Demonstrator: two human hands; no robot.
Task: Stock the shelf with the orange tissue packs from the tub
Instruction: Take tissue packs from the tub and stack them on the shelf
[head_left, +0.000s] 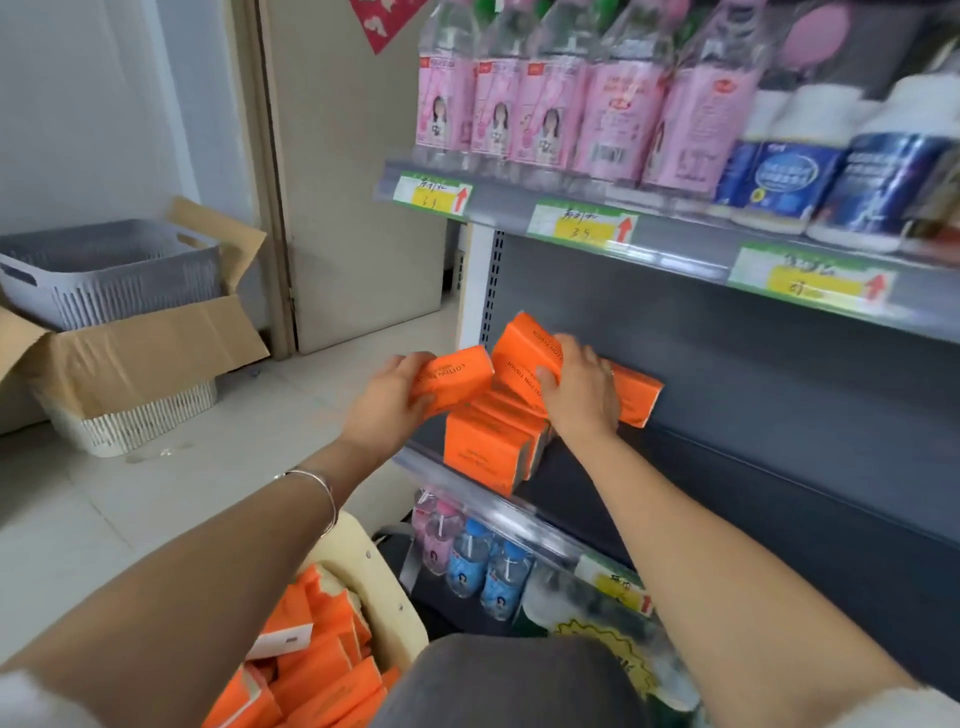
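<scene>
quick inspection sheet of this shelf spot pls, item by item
surface: grey middle shelf, orange packs at its left end
job's things: stack of tissue packs on the shelf; more in the tub
clutter: cardboard box holding a grey basket, on the floor
grips: left hand holds one pack; right hand holds a tilted pack
cables: nothing seen
surroundings: pink bottles above, small bottles below

The lifted orange tissue packs (460, 374) read "COTTON TISSUE"; handwriting on the price tags (582, 226) is illegible.
</scene>
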